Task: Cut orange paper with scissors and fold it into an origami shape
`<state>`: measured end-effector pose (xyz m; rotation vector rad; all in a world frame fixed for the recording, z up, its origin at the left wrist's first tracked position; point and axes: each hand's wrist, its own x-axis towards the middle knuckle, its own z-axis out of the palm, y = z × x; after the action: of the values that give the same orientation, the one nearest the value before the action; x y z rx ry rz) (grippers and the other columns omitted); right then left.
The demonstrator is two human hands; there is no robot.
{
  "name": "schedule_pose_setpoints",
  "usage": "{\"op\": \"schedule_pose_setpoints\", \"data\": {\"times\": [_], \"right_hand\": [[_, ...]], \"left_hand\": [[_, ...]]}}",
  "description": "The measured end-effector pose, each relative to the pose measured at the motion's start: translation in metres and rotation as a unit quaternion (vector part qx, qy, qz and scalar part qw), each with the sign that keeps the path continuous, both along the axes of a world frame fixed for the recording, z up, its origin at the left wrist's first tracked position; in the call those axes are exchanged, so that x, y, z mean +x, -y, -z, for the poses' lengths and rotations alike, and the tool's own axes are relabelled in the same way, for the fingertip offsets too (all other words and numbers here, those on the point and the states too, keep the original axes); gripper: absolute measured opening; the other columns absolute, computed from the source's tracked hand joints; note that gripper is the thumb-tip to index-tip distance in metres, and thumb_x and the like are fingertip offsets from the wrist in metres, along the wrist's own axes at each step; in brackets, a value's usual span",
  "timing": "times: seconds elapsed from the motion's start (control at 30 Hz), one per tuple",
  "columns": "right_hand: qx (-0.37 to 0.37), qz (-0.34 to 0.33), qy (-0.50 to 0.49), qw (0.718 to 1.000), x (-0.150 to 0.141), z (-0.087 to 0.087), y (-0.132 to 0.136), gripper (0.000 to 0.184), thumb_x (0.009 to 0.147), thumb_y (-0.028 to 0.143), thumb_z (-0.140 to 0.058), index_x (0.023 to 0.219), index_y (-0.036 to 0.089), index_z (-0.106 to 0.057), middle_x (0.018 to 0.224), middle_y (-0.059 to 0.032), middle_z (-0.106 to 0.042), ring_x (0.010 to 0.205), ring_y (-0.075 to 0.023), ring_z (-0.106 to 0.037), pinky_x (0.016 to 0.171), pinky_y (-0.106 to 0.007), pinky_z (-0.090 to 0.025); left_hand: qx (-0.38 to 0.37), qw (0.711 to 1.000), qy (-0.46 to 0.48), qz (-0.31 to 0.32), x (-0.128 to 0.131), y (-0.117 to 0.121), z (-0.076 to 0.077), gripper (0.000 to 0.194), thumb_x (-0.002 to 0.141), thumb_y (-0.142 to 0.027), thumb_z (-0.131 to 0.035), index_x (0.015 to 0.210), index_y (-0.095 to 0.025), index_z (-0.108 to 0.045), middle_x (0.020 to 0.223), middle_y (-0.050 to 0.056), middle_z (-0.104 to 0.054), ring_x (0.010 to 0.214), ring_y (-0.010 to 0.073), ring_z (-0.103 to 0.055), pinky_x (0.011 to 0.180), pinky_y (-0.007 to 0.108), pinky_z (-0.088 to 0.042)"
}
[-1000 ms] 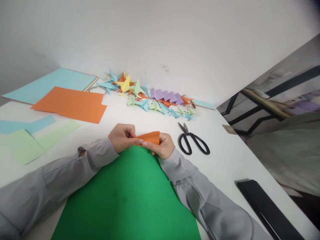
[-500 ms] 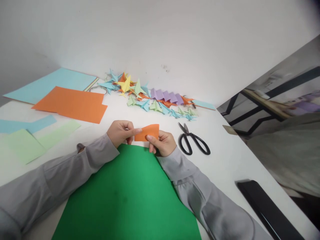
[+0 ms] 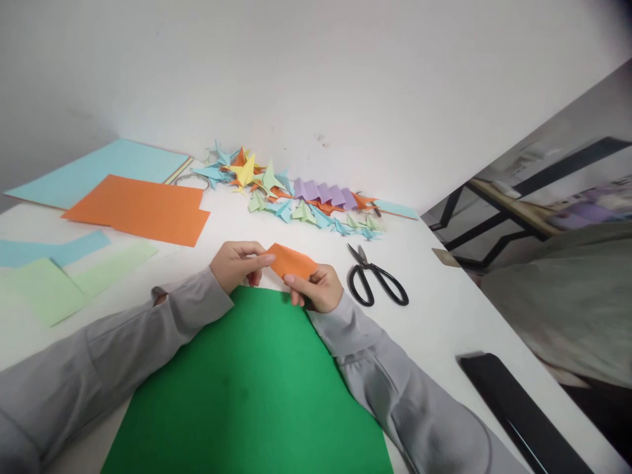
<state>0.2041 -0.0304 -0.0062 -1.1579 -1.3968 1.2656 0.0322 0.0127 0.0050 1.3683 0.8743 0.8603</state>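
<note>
A small piece of orange paper (image 3: 291,261) is held up between my two hands, just above the far edge of a green sheet (image 3: 251,382). My left hand (image 3: 239,264) pinches its left corner between thumb and fingers. On the right side, my right hand (image 3: 318,287) grips the paper with the thumb on top and the fingers behind, where they are partly hidden. Black-handled scissors (image 3: 378,276) lie a little to the right of my right hand, their blades slightly apart and pointing away.
Folded paper shapes (image 3: 266,181) in several colours lie along the wall, with a purple pleated strip (image 3: 323,193) among them. Larger orange sheets (image 3: 143,207), a light blue sheet (image 3: 108,164) and pale green pieces (image 3: 49,289) lie at left. A black flat object (image 3: 518,408) rests at front right.
The orange paper has turned in my hands, its left end now higher and its right end lower. Both hands keep hold of it. The view has shifted slightly.
</note>
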Motion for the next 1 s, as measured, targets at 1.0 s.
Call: {"op": "schedule_pose_setpoints", "data": {"times": [1.0], "right_hand": [[-0.005,-0.043,-0.011,0.999,-0.007,-0.004,0.003,0.050,0.066,0.049,-0.064,0.042,0.017,-0.034,0.039,0.0085,-0.024,0.039,-0.0034,-0.018,0.040,-0.023,-0.010]], "left_hand": [[0.016,0.982,-0.038,0.185,0.003,0.004,0.004,0.025,0.065,-0.032,-0.061,0.052,-0.014,-0.050,0.044,-0.003,-0.047,0.043,0.0085,-0.046,0.044,0.022,-0.032]]}}
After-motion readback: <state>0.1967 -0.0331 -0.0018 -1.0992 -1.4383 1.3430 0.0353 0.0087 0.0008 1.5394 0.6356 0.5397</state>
